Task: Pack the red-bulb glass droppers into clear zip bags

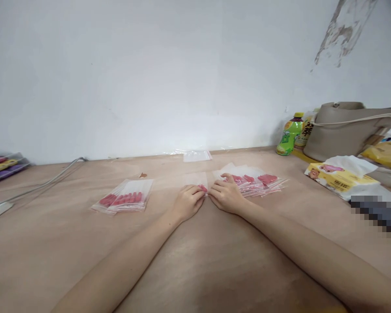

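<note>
A clear zip bag [195, 177] with something small and red in it lies flat on the table in front of me. My left hand [188, 202] has its fingers closed at the near edge of this bag. Right beside it, my right hand [225, 195] pinches the same edge, its index finger raised and bent. The fingers partly cover the red contents. Just beyond my right hand is a spread of zip bags [254, 179] holding red pieces. Off to the left, more zip bags [125, 196] with a row of red pieces overlap one another.
Flat white bags [197, 156] lie by the wall. To the right stand a green drink bottle [290, 134], a grey bag [340, 130] and a yellow tissue pack [342, 177]. A grey cable [57, 174] and a tray of coloured items [6, 167] are at the left.
</note>
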A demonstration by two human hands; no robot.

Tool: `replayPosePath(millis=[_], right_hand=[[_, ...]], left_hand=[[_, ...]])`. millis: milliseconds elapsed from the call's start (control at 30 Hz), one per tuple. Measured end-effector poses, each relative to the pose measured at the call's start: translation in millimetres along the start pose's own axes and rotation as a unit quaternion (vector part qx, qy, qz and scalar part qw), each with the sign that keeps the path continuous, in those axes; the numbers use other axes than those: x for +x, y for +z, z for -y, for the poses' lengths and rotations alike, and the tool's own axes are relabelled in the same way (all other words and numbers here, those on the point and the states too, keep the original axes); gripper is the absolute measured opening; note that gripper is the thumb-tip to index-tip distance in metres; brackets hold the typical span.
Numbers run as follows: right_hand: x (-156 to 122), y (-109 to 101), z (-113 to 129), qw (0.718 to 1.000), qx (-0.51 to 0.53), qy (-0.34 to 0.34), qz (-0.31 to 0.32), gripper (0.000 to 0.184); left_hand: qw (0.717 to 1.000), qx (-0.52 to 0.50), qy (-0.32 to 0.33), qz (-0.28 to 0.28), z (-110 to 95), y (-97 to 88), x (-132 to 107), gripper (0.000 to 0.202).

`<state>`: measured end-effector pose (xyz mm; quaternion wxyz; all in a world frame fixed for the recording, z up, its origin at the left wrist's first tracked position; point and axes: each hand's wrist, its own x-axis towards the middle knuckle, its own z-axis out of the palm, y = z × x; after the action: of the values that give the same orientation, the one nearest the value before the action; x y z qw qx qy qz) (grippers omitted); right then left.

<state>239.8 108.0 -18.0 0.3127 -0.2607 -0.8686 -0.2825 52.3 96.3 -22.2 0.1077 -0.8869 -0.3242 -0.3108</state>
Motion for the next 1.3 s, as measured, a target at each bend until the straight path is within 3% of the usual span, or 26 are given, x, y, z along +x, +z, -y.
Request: replayPosePath(millis=[167,467,667,1000,1300], right_hand=[[0,0,3,1.0,0.01,0.005,-0.005,0.019],[0,-4,5,1.0,0.01,0.007,0.007,0.021],[-5,-9,2,1.0,0.026,0.013,-0.002,0.019],[-6,-11,2,1.0,0.015,0.017,-0.002,0.021],[-5,-11,1,1.0,0.014,0.019,0.002,0.022]], left_hand=[[0.999,0.028,0.045,-0.003,0,4.2,7,0.019],[0.993,0.05,0.103,0.034,1,-7.3,10,0.027],[0.993,0.068,0.096,0.03,3,-18.0,1,0.026],[0.991,0.117,0.061,0.033,15,-55.2,-32,0.025],[0.991,0.127,0.017,0.047,17,-52.5,-31,0.032]])
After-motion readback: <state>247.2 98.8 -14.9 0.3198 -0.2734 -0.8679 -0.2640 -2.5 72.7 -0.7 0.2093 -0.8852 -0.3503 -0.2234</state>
